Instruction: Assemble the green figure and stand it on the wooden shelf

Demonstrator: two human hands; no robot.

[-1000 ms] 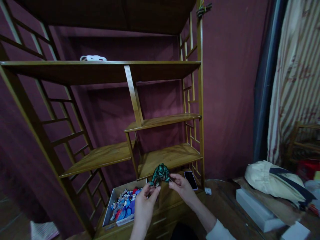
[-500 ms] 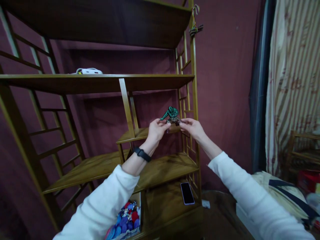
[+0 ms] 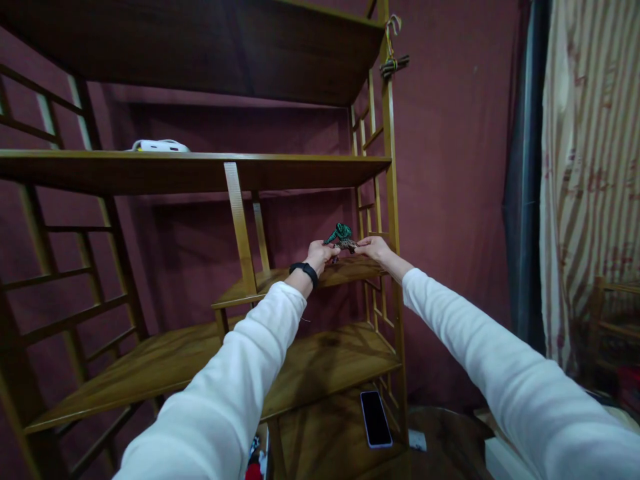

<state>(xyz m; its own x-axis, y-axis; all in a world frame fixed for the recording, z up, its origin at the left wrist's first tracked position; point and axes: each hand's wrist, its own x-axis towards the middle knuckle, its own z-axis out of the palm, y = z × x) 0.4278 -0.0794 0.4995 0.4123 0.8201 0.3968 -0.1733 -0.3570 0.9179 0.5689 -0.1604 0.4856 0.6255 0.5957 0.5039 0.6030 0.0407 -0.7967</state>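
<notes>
Left hand [image 3: 320, 254], right hand [image 3: 375, 249] pinching green-and-brown figurine [image 3: 343, 233], blurred curtain markings [image 3: 598, 180]

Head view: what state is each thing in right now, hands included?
Left hand: closed on the ornament's left side.
Right hand: closed on its right side.
Green-and-brown ornament: held between both hands; contact with the shelf unclear.
Phone: lying face up, screen dark.
White device: resting on the upper shelf.
Stick bundle: hanging, tied.
Box: open, mostly hidden.
</notes>
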